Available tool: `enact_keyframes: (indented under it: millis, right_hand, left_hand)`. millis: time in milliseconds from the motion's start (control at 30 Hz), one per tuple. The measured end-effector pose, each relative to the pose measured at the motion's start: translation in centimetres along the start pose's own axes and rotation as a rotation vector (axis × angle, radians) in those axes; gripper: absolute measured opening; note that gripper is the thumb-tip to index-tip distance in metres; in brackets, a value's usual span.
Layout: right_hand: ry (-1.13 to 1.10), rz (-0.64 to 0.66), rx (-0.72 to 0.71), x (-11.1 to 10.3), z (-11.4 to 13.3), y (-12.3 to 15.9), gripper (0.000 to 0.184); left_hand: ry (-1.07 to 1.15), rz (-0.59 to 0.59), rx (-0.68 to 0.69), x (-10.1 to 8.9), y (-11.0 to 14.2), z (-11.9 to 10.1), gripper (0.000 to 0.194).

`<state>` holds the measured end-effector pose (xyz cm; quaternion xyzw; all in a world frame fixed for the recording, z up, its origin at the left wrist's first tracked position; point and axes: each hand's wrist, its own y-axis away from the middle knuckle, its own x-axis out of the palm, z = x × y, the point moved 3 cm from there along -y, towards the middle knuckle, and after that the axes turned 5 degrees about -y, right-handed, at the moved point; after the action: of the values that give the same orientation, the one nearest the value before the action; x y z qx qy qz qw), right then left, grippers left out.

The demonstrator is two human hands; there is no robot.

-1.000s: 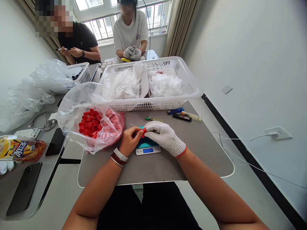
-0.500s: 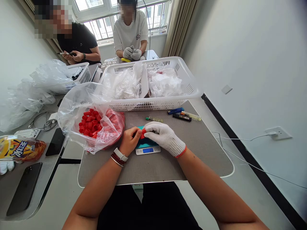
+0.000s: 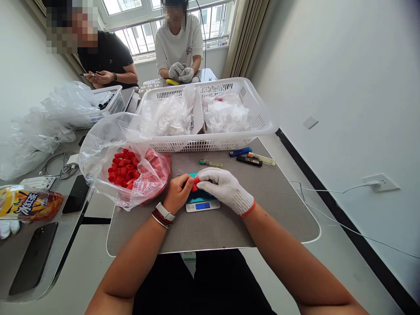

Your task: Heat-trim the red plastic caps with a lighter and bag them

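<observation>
Between my two hands is a small red plastic elbow fitting, held just above a digital scale with a teal top and a lit blue display. My bare left hand pinches the fitting from the left, a white watch and beads on its wrist. From the right, my right hand, in a white knit glove with a red cuff, grips the same piece with thumb and fingers. Left of the scale sits a clear plastic bag full of similar red fittings.
A white basket holding plastic bags stands across the back of the table. A green-capped tube, a blue lighter and a black marker lie before it. Phones and a drink bottle are left. Two people sit opposite.
The red fitting has turned slightly between my fingers, and more of it shows. My hands stay over the scale. The person at the far left shifts their hands.
</observation>
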<state>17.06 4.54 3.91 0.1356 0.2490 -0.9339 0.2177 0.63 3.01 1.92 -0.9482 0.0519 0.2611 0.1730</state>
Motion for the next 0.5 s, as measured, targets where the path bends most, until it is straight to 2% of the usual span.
enact_keyframes:
  millis: [300, 500]
  right_hand:
    - [-0.018, -0.042, -0.02, 0.1, -0.22, 0.08, 0.013]
    - [-0.013, -0.087, -0.035, -0.03, -0.5, 0.16, 0.012]
  left_hand:
    - [0.002, 0.0, -0.034, -0.01, -0.12, -0.08, 0.06]
    - [0.071, -0.015, -0.058, 0.06, -0.05, 0.08, 0.043]
